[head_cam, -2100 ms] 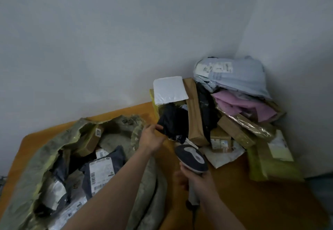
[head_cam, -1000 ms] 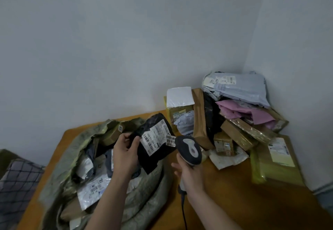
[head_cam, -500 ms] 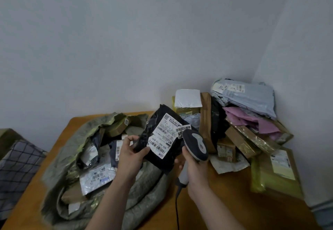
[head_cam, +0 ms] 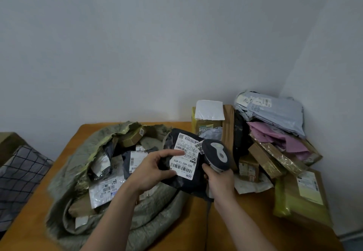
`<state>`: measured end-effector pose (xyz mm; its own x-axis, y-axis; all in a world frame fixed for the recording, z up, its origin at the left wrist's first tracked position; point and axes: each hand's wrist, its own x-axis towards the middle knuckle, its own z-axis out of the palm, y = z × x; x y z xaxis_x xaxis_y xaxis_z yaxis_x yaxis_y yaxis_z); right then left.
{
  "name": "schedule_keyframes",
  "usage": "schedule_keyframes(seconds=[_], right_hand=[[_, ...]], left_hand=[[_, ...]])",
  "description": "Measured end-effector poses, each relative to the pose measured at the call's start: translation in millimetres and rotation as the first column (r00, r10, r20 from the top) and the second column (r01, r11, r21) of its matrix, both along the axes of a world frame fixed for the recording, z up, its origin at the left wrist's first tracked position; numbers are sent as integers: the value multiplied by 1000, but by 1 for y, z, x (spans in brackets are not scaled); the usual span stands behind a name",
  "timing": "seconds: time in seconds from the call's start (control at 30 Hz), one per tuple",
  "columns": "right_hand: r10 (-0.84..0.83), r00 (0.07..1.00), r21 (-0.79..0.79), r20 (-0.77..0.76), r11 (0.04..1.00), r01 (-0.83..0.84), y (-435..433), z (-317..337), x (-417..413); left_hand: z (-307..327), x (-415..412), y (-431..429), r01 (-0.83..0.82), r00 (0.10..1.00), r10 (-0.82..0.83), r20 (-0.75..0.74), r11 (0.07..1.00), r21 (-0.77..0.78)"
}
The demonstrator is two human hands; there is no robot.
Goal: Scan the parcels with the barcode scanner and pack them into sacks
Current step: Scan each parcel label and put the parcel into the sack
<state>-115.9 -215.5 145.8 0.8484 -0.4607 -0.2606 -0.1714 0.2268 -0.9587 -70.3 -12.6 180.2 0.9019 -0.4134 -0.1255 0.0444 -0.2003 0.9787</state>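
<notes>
Left hand (head_cam: 151, 170) pinches black plastic parcel (head_cam: 188, 184), index across white label (head_cam: 183, 164); right hand (head_cam: 219, 181) wraps grey barcode scanner (head_cam: 216, 152), handle hidden, head seemingly touching parcel.

Upside-down "502-602-12-815" on the white label (head_cam: 186, 162) of the black parcel (head_cam: 182, 184)

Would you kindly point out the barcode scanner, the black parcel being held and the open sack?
barcode scanner (head_cam: 217, 155): head view, on its grey head.
black parcel (head_cam: 184, 161): head view, on its white label.
sack (head_cam: 157, 219): head view, on its rolled-down near wall.
</notes>
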Motion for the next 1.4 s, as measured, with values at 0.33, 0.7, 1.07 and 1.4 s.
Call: schedule_keyframes(seconds=[0.33, 0.7, 1.07, 1.4], right_hand=[[333, 937, 71, -105, 942, -327, 6, 7, 5], [545, 832, 7, -103, 837, -548, 29, 14, 2], [547, 831, 15, -100, 836, -548, 27, 15, 1], [539, 838, 25, -87, 842, -539, 28, 14, 1]], left_hand=[[-27, 15, 12, -391, 895, 333, 298, 907, 159], [-47, 28, 23, -413, 885, 341, 317, 889, 198], [-53, 34, 26, -417, 877, 340, 339, 890, 186], [-53, 32, 24, -423, 873, 358, 332, 893, 151]])
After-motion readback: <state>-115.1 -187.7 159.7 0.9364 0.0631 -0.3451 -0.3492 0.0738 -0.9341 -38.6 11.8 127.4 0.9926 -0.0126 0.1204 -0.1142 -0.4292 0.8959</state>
